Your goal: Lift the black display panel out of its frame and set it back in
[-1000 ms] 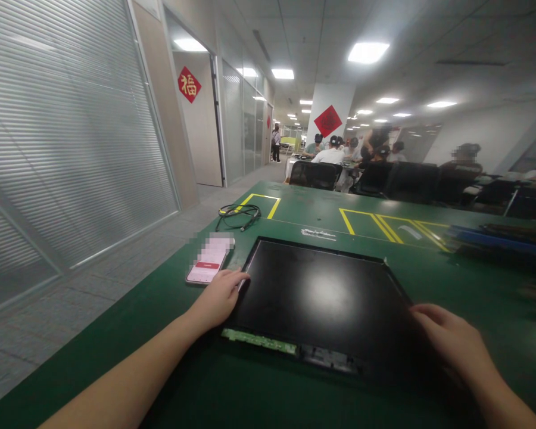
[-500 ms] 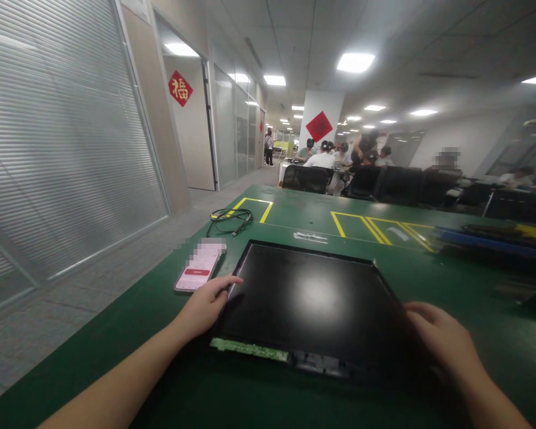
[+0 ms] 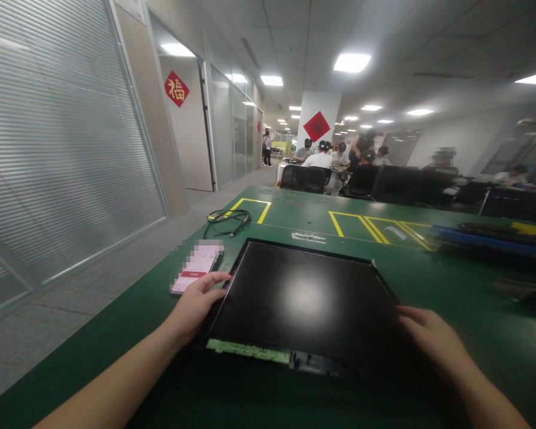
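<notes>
A black LCD screen panel lies face up before me, its glossy face reflecting a ceiling light. Along its near edge runs a bare green circuit board strip. My left hand grips the panel's left edge, index finger and thumb at the rim and the other fingers hidden. On the opposite side, my right hand holds the right edge, with its lower fingers out of sight. A phone with a lit screen rests just beyond my left hand.
The green table carries yellow tape markings. A coiled black cable lies behind the phone. At the right is a blurred blue tray-like object. Black chairs and several seated people are beyond the table.
My left index finger has drawn back from the panel's face to its left edge. My right hand appears slightly further left at the right edge. The whole view has shifted a little.
</notes>
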`<state>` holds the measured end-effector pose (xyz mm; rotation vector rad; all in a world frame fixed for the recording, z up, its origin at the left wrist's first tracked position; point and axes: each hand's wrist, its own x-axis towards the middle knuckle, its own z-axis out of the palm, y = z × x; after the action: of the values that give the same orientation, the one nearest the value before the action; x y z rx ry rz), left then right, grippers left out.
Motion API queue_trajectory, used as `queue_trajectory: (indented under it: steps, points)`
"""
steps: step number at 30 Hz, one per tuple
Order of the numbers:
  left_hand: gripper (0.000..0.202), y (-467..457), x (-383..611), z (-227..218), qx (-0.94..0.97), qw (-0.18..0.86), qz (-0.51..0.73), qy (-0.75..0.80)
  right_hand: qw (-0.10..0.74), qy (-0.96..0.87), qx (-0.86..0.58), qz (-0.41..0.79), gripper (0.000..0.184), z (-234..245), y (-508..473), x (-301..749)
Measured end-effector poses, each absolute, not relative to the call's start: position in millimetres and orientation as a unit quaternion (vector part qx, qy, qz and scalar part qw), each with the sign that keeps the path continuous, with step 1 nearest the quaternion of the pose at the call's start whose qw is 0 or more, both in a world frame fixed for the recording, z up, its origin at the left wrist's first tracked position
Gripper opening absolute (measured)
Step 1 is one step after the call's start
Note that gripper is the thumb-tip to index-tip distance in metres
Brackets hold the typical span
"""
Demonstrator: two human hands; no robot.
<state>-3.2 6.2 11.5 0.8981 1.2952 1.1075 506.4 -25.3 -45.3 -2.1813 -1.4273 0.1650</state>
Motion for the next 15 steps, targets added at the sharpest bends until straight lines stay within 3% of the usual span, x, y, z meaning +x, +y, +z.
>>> queue_trajectory:
  steps: [15]
  points:
    - [0.031, 5.6, 13.5, 15.5, 0.261, 0.583, 0.585, 0.501, 0.258, -0.512, -0.813, 0.104, 0.059, -45.1, -23.6, 506.1]
